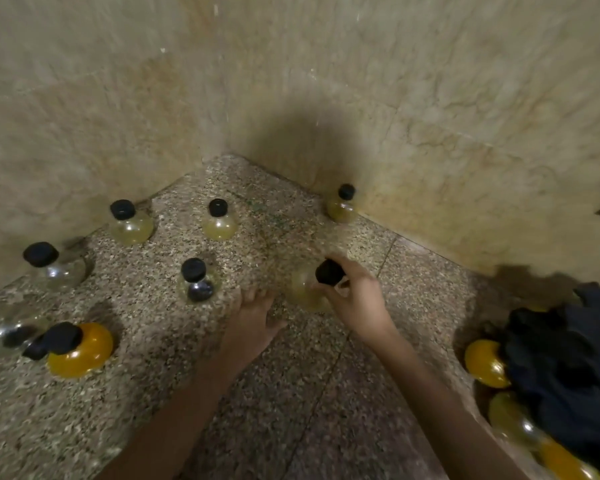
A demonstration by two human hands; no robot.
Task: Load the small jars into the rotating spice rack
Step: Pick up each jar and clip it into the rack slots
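Several small round glass jars with black caps stand on a speckled stone counter [153, 393] in a corner. My right hand [352, 299] grips the black cap of a pale yellow jar [303, 289] near the middle, the jar blurred. My left hand [253, 315] rests flat on the counter just left of it, fingers spread. Other jars: a pale one [130, 225], another [219, 223], one in the corner [342, 206], a clear one [58, 266], a dark-filled one [196, 282], an orange one [80, 349]. The spice rack [568, 358] sits dark at the right edge.
Beige marbled walls [430, 116] close the corner at the back. The dark rack holds orange [484, 362] and pale yellow jars [510, 417] around its base. A clear jar [4, 332] lies at the far left edge. A seam runs across the counter.
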